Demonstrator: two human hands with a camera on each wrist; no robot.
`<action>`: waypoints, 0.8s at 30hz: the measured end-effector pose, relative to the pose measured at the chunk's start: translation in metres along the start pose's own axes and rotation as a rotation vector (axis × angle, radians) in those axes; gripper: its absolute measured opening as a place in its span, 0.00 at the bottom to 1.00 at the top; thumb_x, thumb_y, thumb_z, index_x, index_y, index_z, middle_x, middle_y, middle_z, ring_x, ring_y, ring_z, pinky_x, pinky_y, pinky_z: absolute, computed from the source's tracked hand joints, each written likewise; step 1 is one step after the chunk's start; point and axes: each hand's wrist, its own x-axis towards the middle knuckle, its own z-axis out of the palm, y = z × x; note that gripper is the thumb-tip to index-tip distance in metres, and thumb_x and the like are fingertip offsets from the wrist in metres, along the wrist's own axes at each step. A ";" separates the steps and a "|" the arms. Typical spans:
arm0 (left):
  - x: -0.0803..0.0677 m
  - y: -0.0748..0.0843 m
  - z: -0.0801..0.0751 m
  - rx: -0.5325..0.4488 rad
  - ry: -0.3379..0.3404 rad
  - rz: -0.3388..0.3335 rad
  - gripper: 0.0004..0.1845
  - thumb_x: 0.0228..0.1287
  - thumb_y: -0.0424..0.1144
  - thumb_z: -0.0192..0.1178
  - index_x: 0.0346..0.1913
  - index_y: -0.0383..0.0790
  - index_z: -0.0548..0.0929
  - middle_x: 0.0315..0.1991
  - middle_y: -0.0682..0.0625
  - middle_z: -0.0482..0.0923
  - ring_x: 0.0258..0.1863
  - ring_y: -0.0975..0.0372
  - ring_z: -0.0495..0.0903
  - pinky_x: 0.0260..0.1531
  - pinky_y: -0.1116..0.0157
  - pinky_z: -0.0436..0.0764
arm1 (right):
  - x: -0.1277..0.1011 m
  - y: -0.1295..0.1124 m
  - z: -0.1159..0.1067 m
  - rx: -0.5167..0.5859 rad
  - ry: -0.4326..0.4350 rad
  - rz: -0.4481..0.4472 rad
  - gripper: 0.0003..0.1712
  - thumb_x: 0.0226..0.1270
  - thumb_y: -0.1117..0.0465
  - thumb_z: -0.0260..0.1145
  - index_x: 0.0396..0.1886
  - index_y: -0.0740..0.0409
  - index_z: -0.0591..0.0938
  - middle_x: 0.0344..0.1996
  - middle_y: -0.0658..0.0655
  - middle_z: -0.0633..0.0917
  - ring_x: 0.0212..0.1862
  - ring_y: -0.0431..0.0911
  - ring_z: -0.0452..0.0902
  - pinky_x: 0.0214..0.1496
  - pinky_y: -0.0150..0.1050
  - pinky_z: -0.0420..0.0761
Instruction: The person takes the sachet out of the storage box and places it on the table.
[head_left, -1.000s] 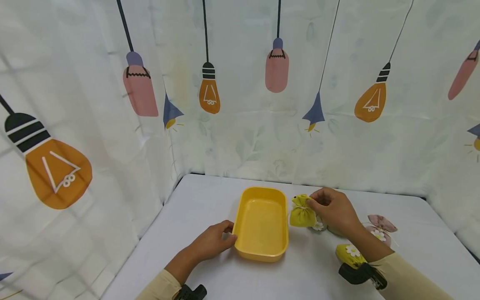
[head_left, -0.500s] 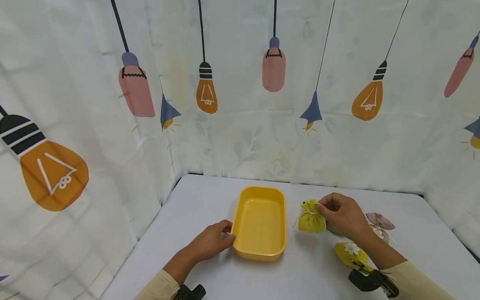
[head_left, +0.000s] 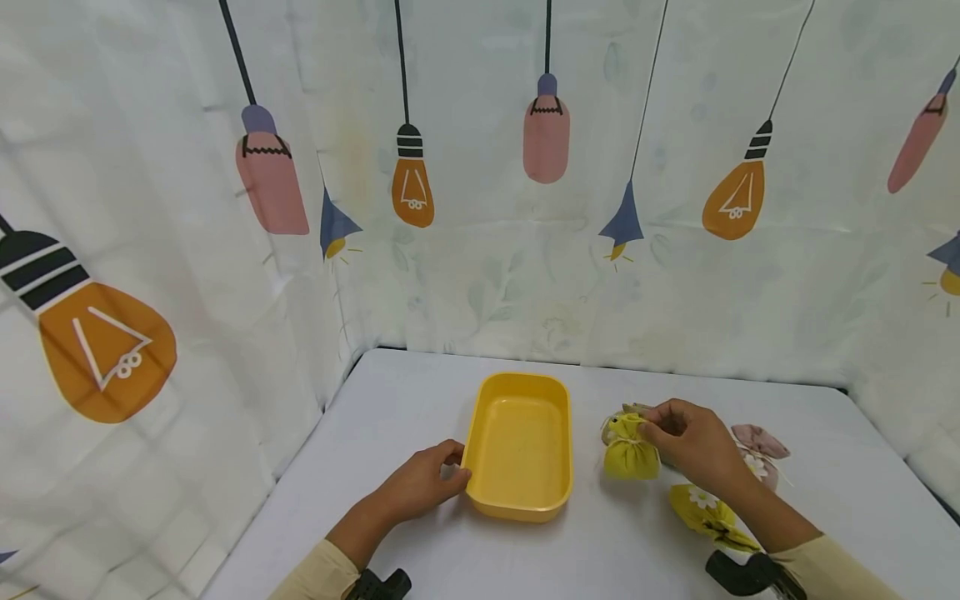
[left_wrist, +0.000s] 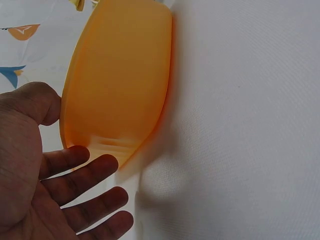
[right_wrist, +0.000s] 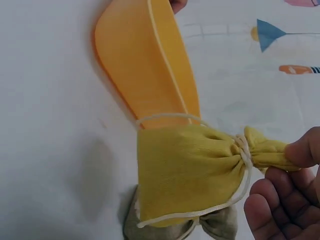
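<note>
Two hands engaged: right hand pinching yellow pouch by gathered neck (body hanging below, just right of yellow tray), left hand resting against tray's left rim, fingers relaxed, holding nothing.

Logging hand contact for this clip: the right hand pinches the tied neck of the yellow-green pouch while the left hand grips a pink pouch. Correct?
Not quite. The right hand does pinch the yellow-green pouch at its tied neck, but the left hand rests against the yellow tray, as the head and left wrist views show. The pink pouch lies untouched.
</note>
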 end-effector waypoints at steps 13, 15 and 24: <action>0.001 0.000 -0.002 0.004 -0.007 0.020 0.19 0.73 0.52 0.61 0.60 0.46 0.79 0.53 0.51 0.82 0.53 0.54 0.79 0.51 0.47 0.78 | -0.007 0.017 -0.007 -0.066 0.037 -0.020 0.11 0.76 0.51 0.66 0.43 0.54 0.83 0.35 0.50 0.85 0.37 0.45 0.77 0.34 0.41 0.76; 0.001 0.000 -0.004 0.024 -0.006 0.032 0.19 0.73 0.52 0.61 0.59 0.46 0.80 0.52 0.52 0.82 0.52 0.55 0.79 0.52 0.47 0.78 | -0.007 0.019 -0.009 -0.099 0.044 -0.026 0.11 0.76 0.50 0.65 0.43 0.53 0.84 0.36 0.50 0.85 0.37 0.45 0.78 0.35 0.42 0.76; 0.005 0.011 -0.023 0.105 0.067 0.002 0.31 0.77 0.62 0.52 0.69 0.44 0.74 0.66 0.48 0.75 0.67 0.51 0.72 0.63 0.44 0.71 | -0.009 0.032 -0.026 -0.301 0.018 -0.043 0.27 0.79 0.46 0.61 0.63 0.62 0.79 0.53 0.67 0.83 0.52 0.65 0.81 0.41 0.61 0.80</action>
